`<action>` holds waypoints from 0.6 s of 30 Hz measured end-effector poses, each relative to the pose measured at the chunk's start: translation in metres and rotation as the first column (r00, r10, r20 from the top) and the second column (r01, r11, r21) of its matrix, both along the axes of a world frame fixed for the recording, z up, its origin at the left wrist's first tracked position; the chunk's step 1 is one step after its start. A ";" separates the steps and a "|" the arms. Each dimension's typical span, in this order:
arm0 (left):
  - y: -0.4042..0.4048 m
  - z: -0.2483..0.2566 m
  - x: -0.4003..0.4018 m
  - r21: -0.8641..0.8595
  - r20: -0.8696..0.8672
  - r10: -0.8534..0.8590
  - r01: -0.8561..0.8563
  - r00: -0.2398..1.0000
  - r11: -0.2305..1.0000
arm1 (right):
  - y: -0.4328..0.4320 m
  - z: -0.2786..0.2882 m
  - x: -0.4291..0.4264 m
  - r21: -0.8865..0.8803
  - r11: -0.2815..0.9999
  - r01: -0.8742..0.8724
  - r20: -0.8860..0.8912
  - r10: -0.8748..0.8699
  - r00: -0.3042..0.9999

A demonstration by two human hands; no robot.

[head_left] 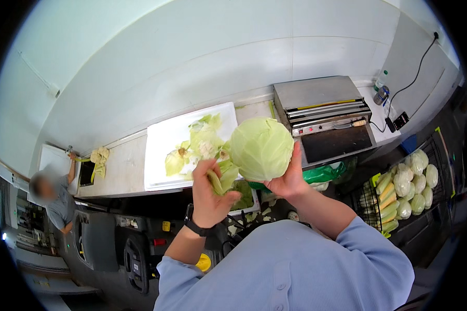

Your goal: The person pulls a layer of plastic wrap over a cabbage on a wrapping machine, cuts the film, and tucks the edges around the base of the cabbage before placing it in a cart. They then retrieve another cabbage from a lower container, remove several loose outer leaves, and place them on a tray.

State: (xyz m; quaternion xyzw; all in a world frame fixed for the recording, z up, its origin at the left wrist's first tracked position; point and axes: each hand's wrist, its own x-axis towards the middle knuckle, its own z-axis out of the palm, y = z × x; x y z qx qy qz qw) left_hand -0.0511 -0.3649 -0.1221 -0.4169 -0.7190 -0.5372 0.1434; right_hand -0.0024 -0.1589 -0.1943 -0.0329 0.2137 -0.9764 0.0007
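A pale green head of cabbage [261, 149] rests in my right hand [290, 177], which cups it from below and from its right side. Pinched in my left hand [210, 196] is a loose cabbage leaf [226, 177], just left of the head; whether the leaf still joins the head I cannot tell. Behind my left hand, a white foam tray [159, 147] on the counter carries torn leaves [204, 136] and cut stem pieces. Below the counter edge, a container [253, 208] with more green leaves is partly hidden by my left hand.
A film-wrapping machine [315, 93] with a wood-handled knife [350, 124] on it stands right on the counter. Wrapped cabbages [404, 208] and corn [387, 196] fill a black wire basket at lower right. Another person [58, 198] is at a sink, far left. Leaf scraps litter the floor.
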 end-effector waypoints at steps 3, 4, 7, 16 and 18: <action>0.004 0.014 -0.007 -0.240 -0.116 0.109 -0.135 0.987 0.961 | -0.006 -0.001 -0.007 -0.069 0.995 -0.066 -0.044 0.063 0.997; 0.003 0.015 -0.009 -0.250 -0.236 0.109 -0.169 0.966 0.954 | -0.009 -0.001 -0.009 -0.091 0.994 -0.059 -0.011 0.058 0.998; -0.006 0.019 -0.009 -0.324 -0.282 0.112 -0.205 0.953 0.924 | -0.017 0.000 -0.013 -0.066 0.998 -0.015 0.038 0.018 0.999; -0.048 -0.019 0.004 -0.586 0.025 -0.229 0.200 0.973 0.785 | -0.031 0.004 -0.042 -0.101 0.994 0.030 0.055 -0.024 0.998; -0.064 -0.052 -0.017 -0.624 0.237 0.023 0.134 0.971 0.770 | -0.029 0.009 -0.044 -0.064 0.996 0.056 0.058 -0.053 0.997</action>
